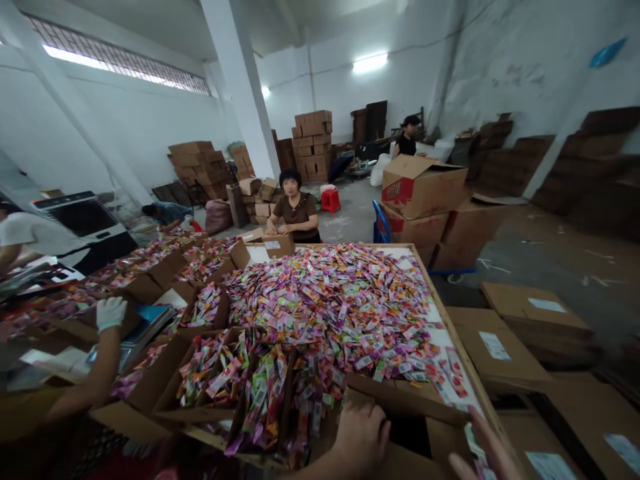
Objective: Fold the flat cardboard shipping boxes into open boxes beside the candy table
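At the lower right stands an open cardboard box [410, 400], dark inside. The fingers of my left hand [363, 430] are curled over its left edge. My right hand [487, 447] is at the box's right side, thumb and fingers around that edge, with a few small packets [473, 443] between them. A large heap of colourful small packets [325, 307] covers the white tabletop [443, 333] beyond the box. Left of my left hand, cardboard boxes [170, 380] hold more packets.
A person's gloved hand [111, 313] is at the left, near a blue folder-like stack [150, 320]. Another person [295, 210] sits across the table behind a small box [279, 245]. Flattened cartons [505, 343] lie at the right, beyond the wooden table edge [463, 353].
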The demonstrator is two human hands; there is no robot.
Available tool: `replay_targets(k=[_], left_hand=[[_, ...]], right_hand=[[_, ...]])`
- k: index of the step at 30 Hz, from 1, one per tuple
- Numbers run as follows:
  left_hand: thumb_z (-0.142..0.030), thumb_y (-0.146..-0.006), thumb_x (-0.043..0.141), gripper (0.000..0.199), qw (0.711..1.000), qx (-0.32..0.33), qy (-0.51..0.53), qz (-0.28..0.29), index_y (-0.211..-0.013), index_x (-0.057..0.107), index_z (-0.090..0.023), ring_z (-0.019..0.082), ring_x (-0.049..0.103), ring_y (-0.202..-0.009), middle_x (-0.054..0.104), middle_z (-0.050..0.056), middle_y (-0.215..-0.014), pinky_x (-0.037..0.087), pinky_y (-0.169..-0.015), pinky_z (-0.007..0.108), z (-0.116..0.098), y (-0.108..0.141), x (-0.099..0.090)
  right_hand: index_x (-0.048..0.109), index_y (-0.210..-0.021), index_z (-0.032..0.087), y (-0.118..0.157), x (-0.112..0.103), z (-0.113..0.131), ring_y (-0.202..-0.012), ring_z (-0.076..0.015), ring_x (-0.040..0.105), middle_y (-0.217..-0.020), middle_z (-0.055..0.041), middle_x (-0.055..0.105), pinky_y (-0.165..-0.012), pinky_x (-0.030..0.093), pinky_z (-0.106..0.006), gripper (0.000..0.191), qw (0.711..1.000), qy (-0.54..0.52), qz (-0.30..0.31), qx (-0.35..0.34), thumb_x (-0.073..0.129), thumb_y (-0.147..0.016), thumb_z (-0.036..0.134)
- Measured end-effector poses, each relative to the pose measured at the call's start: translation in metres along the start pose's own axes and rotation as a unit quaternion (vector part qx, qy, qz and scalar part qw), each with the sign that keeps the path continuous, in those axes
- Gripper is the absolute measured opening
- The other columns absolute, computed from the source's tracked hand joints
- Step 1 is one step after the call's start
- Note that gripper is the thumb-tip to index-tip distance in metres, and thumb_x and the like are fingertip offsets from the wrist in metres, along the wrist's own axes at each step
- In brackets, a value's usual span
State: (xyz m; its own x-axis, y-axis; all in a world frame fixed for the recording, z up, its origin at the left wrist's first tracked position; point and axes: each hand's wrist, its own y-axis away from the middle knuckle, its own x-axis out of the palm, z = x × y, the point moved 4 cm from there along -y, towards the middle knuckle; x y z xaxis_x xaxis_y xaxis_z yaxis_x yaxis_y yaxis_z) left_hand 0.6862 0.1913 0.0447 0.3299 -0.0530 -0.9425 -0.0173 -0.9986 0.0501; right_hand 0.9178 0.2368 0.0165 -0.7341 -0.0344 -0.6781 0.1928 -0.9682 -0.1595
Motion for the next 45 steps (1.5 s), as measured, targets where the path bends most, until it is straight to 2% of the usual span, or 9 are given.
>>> replay_targets(k=[6, 11, 15, 20, 23, 27, 33, 37, 45], left_hand=[[-0.038, -0.081, 0.060, 0.032, 0.934, 0.088, -0.057, -0.343, -0.110, 0.064, -0.025, 0.028, 0.053, -0.111, 0.067, 0.006, -0.112, 0.029, -0.103, 0.046, -0.002, 0.022, -0.022], [-0.036, -0.087, 0.053, 0.046, 0.928, 0.146, -0.124, -0.318, -0.127, 0.056, -0.016, 0.031, 0.043, -0.125, 0.060, 0.010, -0.129, 0.000, -0.114, 0.053, -0.013, 0.018, -0.039], [-0.025, -0.088, 0.053, 0.032, 0.918, 0.183, -0.145, -0.320, -0.116, 0.064, -0.015, 0.026, 0.054, -0.112, 0.068, 0.008, -0.115, 0.029, -0.107, 0.040, -0.013, 0.028, -0.047], [-0.025, -0.088, 0.053, 0.027, 0.907, 0.182, -0.150, -0.347, -0.111, 0.064, -0.018, 0.026, 0.062, -0.096, 0.071, 0.007, -0.100, 0.045, -0.091, 0.041, -0.011, 0.038, -0.059], [-0.031, -0.085, 0.057, 0.034, 0.930, 0.180, -0.117, -0.299, -0.115, 0.062, -0.014, 0.028, 0.062, -0.100, 0.069, 0.012, -0.105, 0.049, -0.090, 0.044, -0.013, 0.039, -0.058], [-0.042, -0.079, 0.063, 0.047, 0.973, 0.187, -0.081, -0.106, -0.115, 0.062, -0.011, 0.030, 0.060, -0.112, 0.064, 0.017, -0.121, 0.051, -0.094, 0.042, -0.017, 0.046, -0.029], [-0.060, -0.068, 0.067, 0.094, 0.976, 0.151, -0.107, 0.115, -0.139, 0.040, -0.004, 0.039, 0.038, -0.131, 0.040, 0.028, -0.140, 0.041, -0.103, 0.050, -0.026, 0.052, 0.005], [-0.062, -0.061, 0.071, 0.103, 0.968, 0.137, -0.125, 0.169, -0.139, 0.040, -0.002, 0.040, 0.035, -0.132, 0.039, 0.030, -0.140, 0.040, -0.103, 0.050, -0.035, 0.043, 0.007], [-0.068, -0.079, 0.044, 0.093, 0.956, 0.181, -0.120, 0.199, -0.139, 0.036, 0.003, 0.041, 0.032, -0.134, 0.036, 0.031, -0.141, 0.037, -0.104, 0.051, -0.022, 0.042, 0.017]], right_hand=[[0.011, -0.151, 0.017, 0.024, 0.015, 0.071, -0.140, -0.0477, 0.008, -0.157, -0.0202, 0.006, -0.101, 0.022, -0.072, 0.086, 0.956, 0.257, -0.056, -0.130, 0.056, -0.080, 0.036], [0.036, -0.144, 0.020, 0.003, 0.015, 0.099, -0.140, -0.0370, 0.022, -0.150, -0.0132, 0.034, -0.108, 0.017, -0.064, 0.070, 0.927, 0.316, 0.073, -0.188, 0.060, -0.079, 0.034], [0.046, -0.137, 0.021, 0.002, 0.005, 0.112, -0.121, -0.0304, 0.049, -0.131, -0.0112, 0.058, -0.108, 0.028, -0.050, 0.074, 0.925, 0.286, 0.085, -0.233, 0.072, -0.072, 0.046], [0.053, -0.130, 0.018, 0.008, 0.011, 0.123, -0.111, -0.0295, 0.054, -0.124, -0.0104, 0.063, -0.103, 0.035, -0.044, 0.073, 0.910, 0.302, 0.038, -0.282, 0.080, -0.066, 0.037], [0.052, -0.131, 0.016, 0.013, 0.012, 0.119, -0.112, -0.0300, 0.053, -0.125, -0.0113, 0.062, -0.102, 0.036, -0.045, 0.066, 0.907, 0.289, 0.035, -0.304, 0.075, -0.072, 0.034], [0.049, -0.134, 0.016, 0.025, 0.014, 0.109, -0.089, -0.0233, 0.060, -0.098, -0.0092, 0.069, -0.083, 0.049, -0.037, 0.049, 0.896, 0.267, 0.142, -0.326, 0.057, -0.086, 0.020], [0.058, -0.124, 0.014, 0.020, 0.013, 0.109, -0.103, -0.0247, 0.058, -0.117, -0.0124, 0.061, -0.086, 0.051, -0.034, 0.048, 0.905, 0.267, 0.277, -0.184, 0.068, -0.079, 0.025], [0.063, -0.116, 0.007, 0.007, 0.021, 0.121, -0.097, -0.0293, 0.057, -0.113, -0.0171, 0.062, -0.079, 0.053, -0.037, 0.069, 0.845, 0.318, 0.376, -0.205, 0.082, -0.061, 0.044], [0.075, -0.085, 0.011, 0.008, 0.049, 0.118, -0.103, -0.0318, 0.053, -0.117, -0.0206, 0.059, -0.081, 0.050, -0.039, 0.047, 0.785, 0.332, 0.453, -0.261, 0.083, -0.056, 0.047]])
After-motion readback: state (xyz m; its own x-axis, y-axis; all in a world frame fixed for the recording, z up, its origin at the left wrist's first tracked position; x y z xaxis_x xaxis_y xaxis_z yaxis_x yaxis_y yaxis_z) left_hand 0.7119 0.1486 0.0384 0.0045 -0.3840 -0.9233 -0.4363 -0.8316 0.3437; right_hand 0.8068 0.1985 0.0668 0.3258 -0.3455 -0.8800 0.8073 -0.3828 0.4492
